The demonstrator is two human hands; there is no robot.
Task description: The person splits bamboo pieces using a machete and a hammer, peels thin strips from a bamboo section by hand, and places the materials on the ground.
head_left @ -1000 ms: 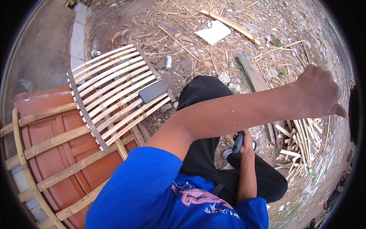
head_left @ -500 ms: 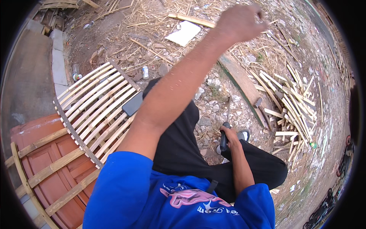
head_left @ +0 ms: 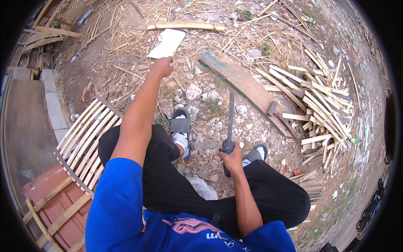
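Observation:
My right hand (head_left: 232, 158), between my knees, is closed round the dark handle of a machete (head_left: 230, 115). Its long grey blade points away from me over the stony ground. My left arm stretches forward. At its end my left hand (head_left: 161, 67) is empty as far as I can see, fingers loosely bent with a gap at the thumb. Just past that hand lies a white sheet (head_left: 168, 43), whose near edge it meets in the picture; whether they touch I cannot tell. Farther off is a split bamboo piece (head_left: 187, 26).
A plank (head_left: 239, 77) lies ahead, a hammer (head_left: 272, 108) at its near end. A heap of bamboo strips (head_left: 321, 105) spreads to the right. At left a slatted bamboo panel (head_left: 86, 138) rests near a reddish door panel (head_left: 63, 201). Rubble surrounds my sandalled feet.
My left hand has swung from the upper right to the left, toward the white sheet. The view has shifted, uncovering both feet. The right hand keeps the machete, whose blade now shows fully.

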